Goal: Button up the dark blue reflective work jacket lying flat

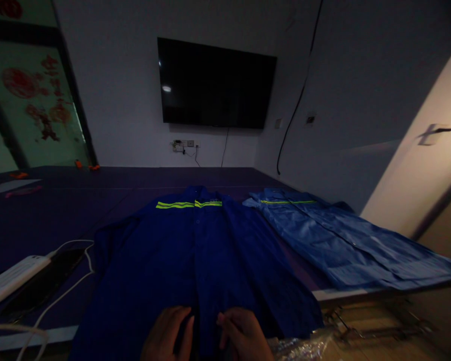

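Dark blue work jacket [195, 260] spread flat on the table [60, 210], hem at the near edge, collar toward the far edge; long axis straight away from the hands. Both hands on the front placket at the hem: left hand [169, 336] just left of the centre line, right hand [244, 336] just right of it, fingers curled down onto the cloth, thumbs nearly meeting, apparently pinching the two front edges, though firmness of grip not clear in the dim light. Neither hand nearer; jacket directly ahead of both. Yellow reflective stripe [190, 204] across the chest, near the collar end. Lighter blue jacket [342, 240] beside it toward the right edge, lying aslant, just apart from the dark one's sleeve. White power strip [13, 276] and dark phone [47, 283] near the left edge, white cable [65, 293] trailing toward the dark jacket's left sleeve. Nothing lying on the dark jacket itself. Black wall screen [216, 85] beyond the far edge.
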